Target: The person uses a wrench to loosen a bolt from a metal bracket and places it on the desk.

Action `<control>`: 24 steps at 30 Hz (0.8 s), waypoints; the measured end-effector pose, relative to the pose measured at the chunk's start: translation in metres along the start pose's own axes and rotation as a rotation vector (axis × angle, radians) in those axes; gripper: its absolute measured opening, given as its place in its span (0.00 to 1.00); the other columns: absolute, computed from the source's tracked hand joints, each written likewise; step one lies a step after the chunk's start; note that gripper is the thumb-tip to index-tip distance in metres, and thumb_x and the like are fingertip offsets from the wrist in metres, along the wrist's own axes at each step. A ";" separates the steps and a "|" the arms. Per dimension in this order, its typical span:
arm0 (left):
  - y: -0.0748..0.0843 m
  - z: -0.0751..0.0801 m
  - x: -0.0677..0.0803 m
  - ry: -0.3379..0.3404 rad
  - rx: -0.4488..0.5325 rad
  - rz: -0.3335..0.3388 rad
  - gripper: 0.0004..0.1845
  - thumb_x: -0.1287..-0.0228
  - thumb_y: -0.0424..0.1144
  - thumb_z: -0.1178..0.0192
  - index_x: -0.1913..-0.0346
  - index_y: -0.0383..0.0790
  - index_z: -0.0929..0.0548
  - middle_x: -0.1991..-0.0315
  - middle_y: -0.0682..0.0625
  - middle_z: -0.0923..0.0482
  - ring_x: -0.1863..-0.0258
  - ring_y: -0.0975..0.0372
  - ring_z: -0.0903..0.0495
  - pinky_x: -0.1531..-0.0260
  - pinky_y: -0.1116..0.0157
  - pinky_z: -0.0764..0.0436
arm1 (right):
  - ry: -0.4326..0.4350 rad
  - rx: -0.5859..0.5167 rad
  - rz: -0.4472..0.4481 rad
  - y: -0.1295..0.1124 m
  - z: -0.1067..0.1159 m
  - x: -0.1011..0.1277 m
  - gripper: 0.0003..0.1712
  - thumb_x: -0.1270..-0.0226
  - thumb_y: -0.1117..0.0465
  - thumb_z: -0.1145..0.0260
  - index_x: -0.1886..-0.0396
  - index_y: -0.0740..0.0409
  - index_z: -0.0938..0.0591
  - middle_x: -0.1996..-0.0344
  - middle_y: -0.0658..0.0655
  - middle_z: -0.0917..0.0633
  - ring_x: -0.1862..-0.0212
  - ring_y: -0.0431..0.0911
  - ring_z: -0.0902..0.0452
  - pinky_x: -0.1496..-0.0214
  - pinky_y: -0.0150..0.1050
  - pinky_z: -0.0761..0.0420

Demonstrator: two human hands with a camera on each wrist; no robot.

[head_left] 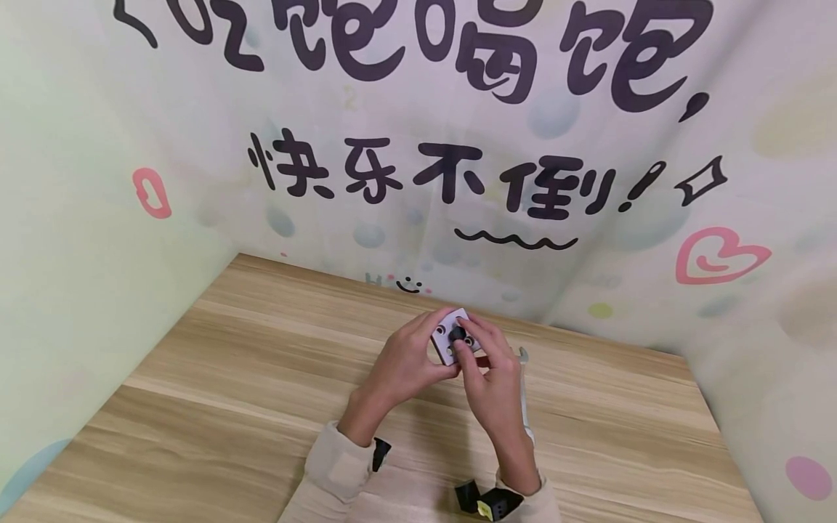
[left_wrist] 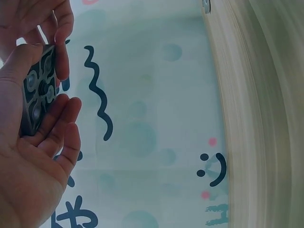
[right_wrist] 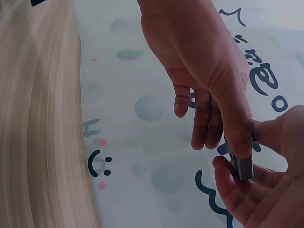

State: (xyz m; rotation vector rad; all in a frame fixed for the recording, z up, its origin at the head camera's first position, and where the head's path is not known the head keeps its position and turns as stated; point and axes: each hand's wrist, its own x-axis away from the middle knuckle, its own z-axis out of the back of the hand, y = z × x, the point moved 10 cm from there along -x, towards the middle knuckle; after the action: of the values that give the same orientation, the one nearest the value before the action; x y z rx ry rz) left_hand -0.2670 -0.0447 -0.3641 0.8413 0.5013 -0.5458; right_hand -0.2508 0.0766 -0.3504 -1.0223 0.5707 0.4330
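Note:
My left hand grips a square, silvery plate by its edges, tilted up above the table. The plate has round holes near its corners, and its far face shows metal discs and dark recesses in the left wrist view. At the plate's middle sits a black round knob. My right hand pinches this knob between thumb and index finger. In the right wrist view the plate appears edge-on, with the right thumb partly covering it.
An open-ended wrench lies on the wooden table beside the right forearm, partly hidden by it. Behind the table hangs a printed cloth. Black wrist devices, one of them at the right cuff, sit on both sleeves.

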 end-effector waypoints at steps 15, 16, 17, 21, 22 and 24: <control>0.003 -0.004 0.001 -0.015 0.002 0.001 0.43 0.58 0.37 0.20 0.34 0.39 0.27 0.47 0.47 0.19 0.54 0.59 0.19 0.55 0.63 0.18 | 0.119 -0.002 -0.083 0.005 0.007 0.002 0.16 0.45 0.66 0.23 0.63 0.66 0.22 0.49 0.60 0.14 0.64 0.54 0.15 0.71 0.28 0.20; 0.003 -0.004 0.001 -0.015 0.003 0.002 0.43 0.58 0.37 0.20 0.34 0.39 0.27 0.47 0.47 0.19 0.54 0.59 0.19 0.55 0.63 0.18 | 0.127 0.000 -0.076 0.005 0.007 0.002 0.16 0.46 0.66 0.23 0.64 0.66 0.22 0.50 0.60 0.14 0.65 0.54 0.16 0.71 0.28 0.20; 0.003 -0.004 0.000 -0.016 0.005 0.003 0.43 0.58 0.37 0.20 0.34 0.39 0.27 0.47 0.47 0.19 0.54 0.59 0.19 0.55 0.63 0.18 | 0.133 0.002 -0.068 0.004 0.008 0.002 0.16 0.46 0.66 0.23 0.64 0.66 0.22 0.50 0.61 0.13 0.65 0.54 0.16 0.72 0.27 0.21; 0.004 -0.004 0.000 -0.018 0.006 0.006 0.43 0.58 0.37 0.20 0.35 0.38 0.27 0.47 0.47 0.19 0.55 0.59 0.19 0.56 0.63 0.18 | 0.144 0.010 -0.040 0.002 0.008 0.002 0.14 0.45 0.66 0.23 0.65 0.65 0.21 0.51 0.61 0.13 0.67 0.54 0.16 0.72 0.25 0.21; 0.004 -0.004 0.000 -0.017 0.003 0.004 0.43 0.58 0.37 0.20 0.35 0.38 0.27 0.47 0.47 0.19 0.55 0.59 0.19 0.56 0.63 0.19 | 0.145 0.012 -0.032 0.002 0.009 0.002 0.14 0.45 0.66 0.23 0.64 0.65 0.20 0.51 0.61 0.13 0.67 0.54 0.15 0.72 0.25 0.21; 0.005 -0.003 0.000 -0.015 -0.004 0.003 0.43 0.58 0.37 0.20 0.35 0.38 0.27 0.47 0.47 0.18 0.55 0.59 0.19 0.55 0.63 0.19 | 0.143 0.017 -0.017 0.001 0.009 0.002 0.13 0.44 0.66 0.24 0.64 0.65 0.19 0.51 0.61 0.13 0.66 0.53 0.15 0.72 0.25 0.21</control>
State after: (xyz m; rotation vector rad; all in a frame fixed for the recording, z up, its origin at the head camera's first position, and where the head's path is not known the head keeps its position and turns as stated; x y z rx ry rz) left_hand -0.2650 -0.0396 -0.3632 0.8336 0.4868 -0.5477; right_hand -0.2474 0.0847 -0.3487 -1.0462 0.6925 0.3413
